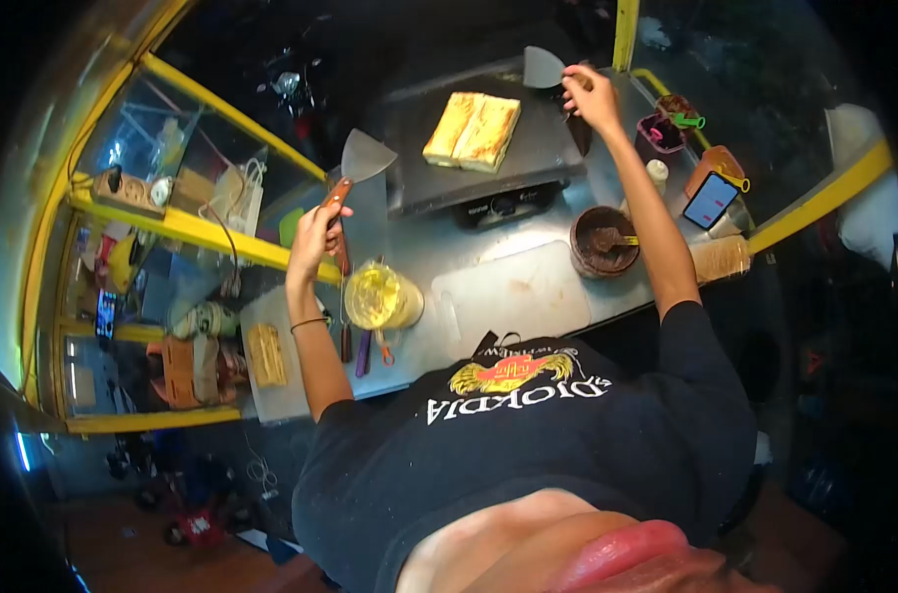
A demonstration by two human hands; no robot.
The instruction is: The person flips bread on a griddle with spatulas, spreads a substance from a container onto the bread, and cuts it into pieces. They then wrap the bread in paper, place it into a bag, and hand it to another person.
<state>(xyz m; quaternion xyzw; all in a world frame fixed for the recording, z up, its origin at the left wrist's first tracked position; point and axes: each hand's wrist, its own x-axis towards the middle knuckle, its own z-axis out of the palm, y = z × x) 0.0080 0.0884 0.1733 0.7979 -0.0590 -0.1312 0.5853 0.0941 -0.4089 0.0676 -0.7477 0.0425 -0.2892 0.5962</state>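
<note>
My left hand (pixel 316 237) is closed around the wooden handle of a metal spatula (pixel 366 156), its wide blade raised at the left side of the griddle. In my right hand (pixel 592 97) is a second spatula (pixel 543 69), held by its handle over the griddle's far right corner. Between the two blades, toasted bread (pixel 473 131) lies on the dark flat griddle (pixel 419 193). It is browned on top, and a line runs down its middle. Neither blade touches the bread.
Near me are a tub of yellow spread (pixel 382 296), a white cutting board (pixel 513 296) and a brown pot (pixel 599 259) with a spatula in it. A phone (pixel 711 200) and packaged bread (pixel 723 259) sit at right. Another bread loaf (pixel 267 356) lies left, beside the yellow-framed glass case (pixel 202 222).
</note>
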